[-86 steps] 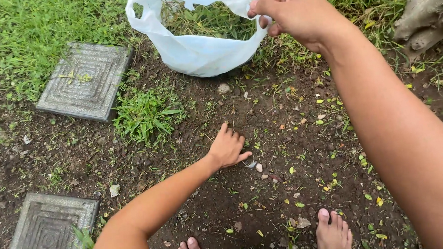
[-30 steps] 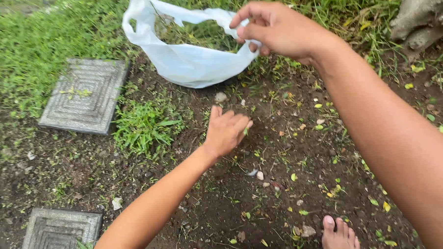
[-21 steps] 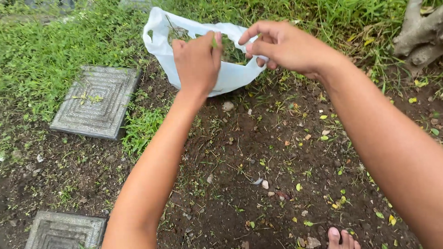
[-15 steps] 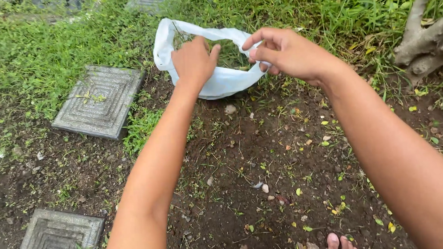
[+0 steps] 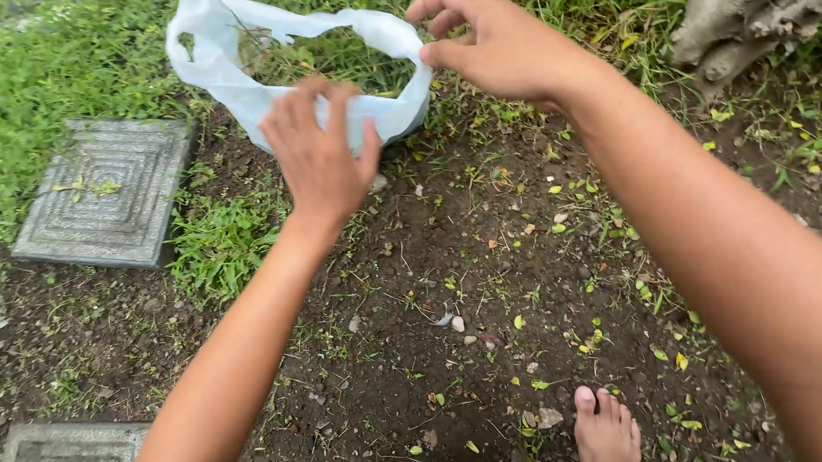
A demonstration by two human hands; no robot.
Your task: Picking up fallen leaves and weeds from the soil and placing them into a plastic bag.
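The right hand [image 5: 500,46] pinches the rim of the white plastic bag [image 5: 242,87]; the left hand [image 5: 320,157], fingers spread and empty, hovers before it.

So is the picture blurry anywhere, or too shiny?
Head view: soft, even daylight with no hard shadows; the left hand looks slightly smeared at the fingertips, the right hand sharper; the white plastic bag is bright but shows no glare; the ground is in focus.

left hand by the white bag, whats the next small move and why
Probably lower the left hand to the grass tuft beside the paver: its fingers are spread and look empty, while the right hand pinches the white plastic bag rim open.
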